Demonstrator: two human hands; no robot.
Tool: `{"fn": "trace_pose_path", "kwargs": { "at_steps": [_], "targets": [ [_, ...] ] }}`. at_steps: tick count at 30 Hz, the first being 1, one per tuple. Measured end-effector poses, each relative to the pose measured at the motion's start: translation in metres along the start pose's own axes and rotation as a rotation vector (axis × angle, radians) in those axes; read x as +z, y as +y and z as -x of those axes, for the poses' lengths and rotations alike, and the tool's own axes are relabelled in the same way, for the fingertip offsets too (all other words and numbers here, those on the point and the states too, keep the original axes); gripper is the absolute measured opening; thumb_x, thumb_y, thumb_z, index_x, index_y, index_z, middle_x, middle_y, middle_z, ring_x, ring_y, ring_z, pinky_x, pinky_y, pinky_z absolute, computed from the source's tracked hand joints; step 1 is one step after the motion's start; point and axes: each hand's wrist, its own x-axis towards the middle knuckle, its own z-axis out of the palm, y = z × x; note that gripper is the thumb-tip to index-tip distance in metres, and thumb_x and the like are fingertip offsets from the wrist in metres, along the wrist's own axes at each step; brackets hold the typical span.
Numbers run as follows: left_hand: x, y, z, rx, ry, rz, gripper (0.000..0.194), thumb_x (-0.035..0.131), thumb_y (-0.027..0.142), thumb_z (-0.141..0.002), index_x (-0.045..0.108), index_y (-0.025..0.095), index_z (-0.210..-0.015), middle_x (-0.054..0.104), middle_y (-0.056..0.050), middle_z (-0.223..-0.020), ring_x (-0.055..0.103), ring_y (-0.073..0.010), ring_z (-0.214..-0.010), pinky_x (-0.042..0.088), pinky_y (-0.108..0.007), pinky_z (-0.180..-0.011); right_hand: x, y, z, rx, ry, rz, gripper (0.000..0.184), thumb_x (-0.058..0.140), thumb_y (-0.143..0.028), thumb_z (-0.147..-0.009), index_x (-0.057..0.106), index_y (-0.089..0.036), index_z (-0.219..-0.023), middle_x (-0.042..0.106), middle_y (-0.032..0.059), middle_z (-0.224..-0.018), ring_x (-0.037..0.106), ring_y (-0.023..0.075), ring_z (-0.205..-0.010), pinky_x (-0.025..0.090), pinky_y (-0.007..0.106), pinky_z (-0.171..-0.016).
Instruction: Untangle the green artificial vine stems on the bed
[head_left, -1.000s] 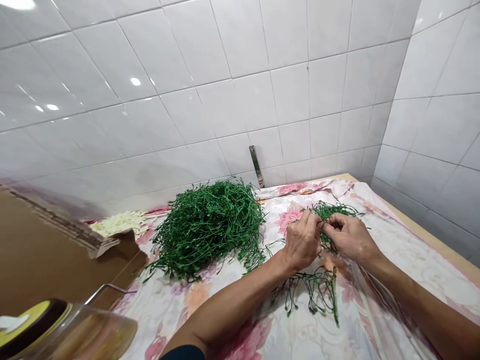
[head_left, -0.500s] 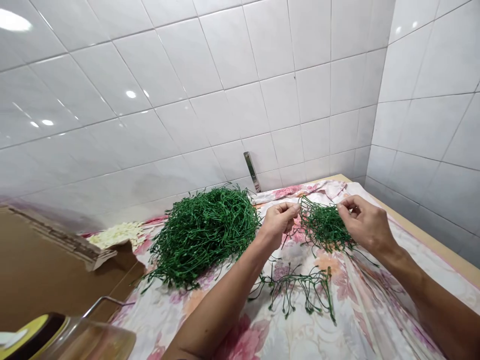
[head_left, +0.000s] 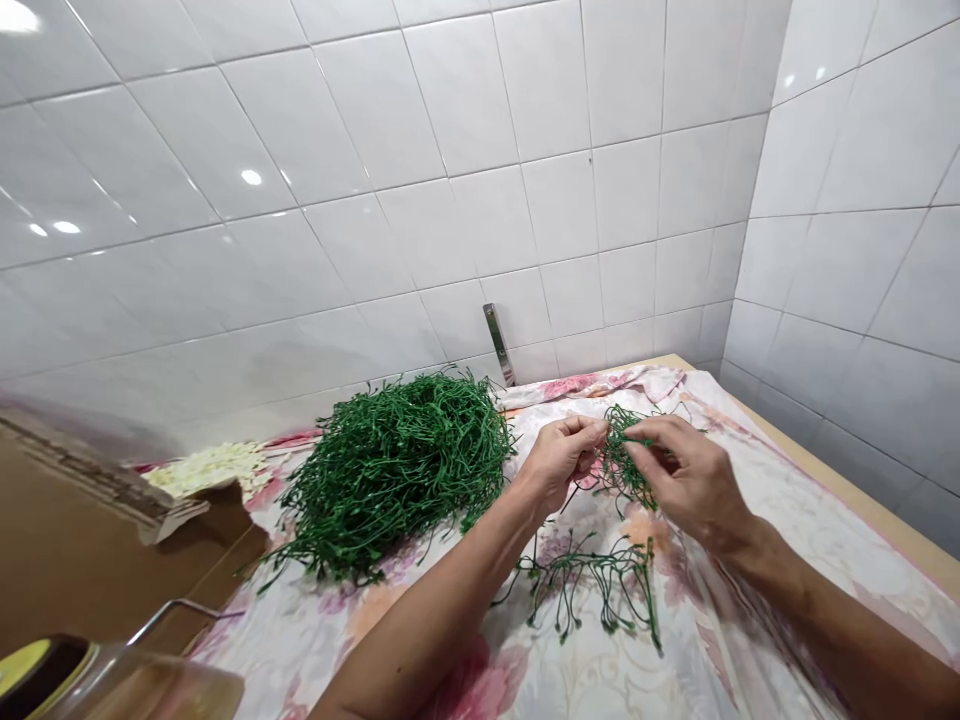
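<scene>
My left hand point(head_left: 566, 455) is closed in a pinch at the left edge of a small heap of thin green stems point(head_left: 621, 465). A thin dark stem point(head_left: 570, 497) sticks out below its fingers. My right hand point(head_left: 679, 470) reaches over the same heap and hides much of it. Its thumb and forefinger come together near my left fingertips; anything between them is too small to make out. Nearer to me, a loose row of green stems with small knobbed ends point(head_left: 592, 585) lies on the flowered cloth point(head_left: 600, 680). Left of my hands stands a large tangled pile of similar green stems point(head_left: 397, 470).
Small pale yellow pieces point(head_left: 210, 468) lie at the back left, behind an open cardboard box point(head_left: 67, 520). A clear jar with a yellow and black lid point(head_left: 150, 685) stands at the front left. A metal strip point(head_left: 497, 340) leans against the tiled wall point(head_left: 450, 230).
My right hand has moved left across the small heap, toward my left hand, which remains pinched in nearly the same place. The view has shifted slightly.
</scene>
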Motion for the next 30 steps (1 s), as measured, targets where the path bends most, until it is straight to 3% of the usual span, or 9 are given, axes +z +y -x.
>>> {"fn": "trace_pose_path", "kwargs": {
  "at_steps": [4,11,14,21,30],
  "targets": [
    [0.007,-0.008,0.002,-0.02,-0.025,0.038,0.046,0.087,0.048,-0.065,0.056,0.016,-0.073,0.041,0.007,-0.057,0.029,-0.0032,-0.045,0.015,-0.022,-0.046,0.016,-0.001,0.008,0.017,-0.039,0.008,0.011,0.061,-0.028,-0.097,0.068,-0.02,-0.1,0.07,0.0082,-0.097,0.064,0.0192,-0.079,0.052,0.033,-0.073],
    [0.009,-0.012,0.002,-0.032,-0.035,0.061,0.046,0.087,0.048,-0.066,0.055,0.017,-0.074,0.038,0.008,-0.056,0.028,-0.0038,-0.045,0.015,-0.023,-0.047,0.018,0.001,0.009,0.292,-0.026,-0.103,0.019,0.065,-0.038,-0.092,0.068,-0.021,-0.086,0.07,0.0038,-0.082,0.057,0.016,-0.064,0.047,0.029,-0.064],
    [0.011,-0.013,0.002,-0.026,-0.02,0.066,0.046,0.087,0.047,-0.066,0.052,0.017,-0.07,0.039,0.008,-0.055,0.027,-0.0036,-0.045,0.015,-0.023,-0.046,0.018,-0.003,0.008,0.334,-0.014,-0.136,0.021,0.062,-0.039,-0.092,0.065,-0.021,-0.081,0.068,0.0029,-0.076,0.056,0.0155,-0.061,0.045,0.028,-0.06],
    [0.016,-0.019,0.003,0.0,0.007,0.088,0.046,0.083,0.044,-0.07,0.046,0.017,-0.064,0.036,0.008,-0.053,0.027,-0.0038,-0.044,0.014,-0.024,-0.046,0.02,-0.005,0.008,0.182,0.053,-0.016,0.015,0.058,-0.03,-0.093,0.063,-0.021,-0.082,0.065,0.0026,-0.076,0.053,0.0145,-0.06,0.045,0.029,-0.062],
    [0.017,-0.029,0.002,0.049,0.035,0.046,0.046,0.082,0.049,-0.07,0.049,0.017,-0.068,0.031,0.01,-0.052,0.021,-0.0036,-0.045,0.014,-0.023,-0.046,0.024,0.007,0.008,0.026,-0.001,0.077,0.015,0.054,-0.022,-0.094,0.056,-0.022,-0.079,0.063,0.0023,-0.075,0.057,0.0163,-0.067,0.045,0.029,-0.065]
  ]
}}
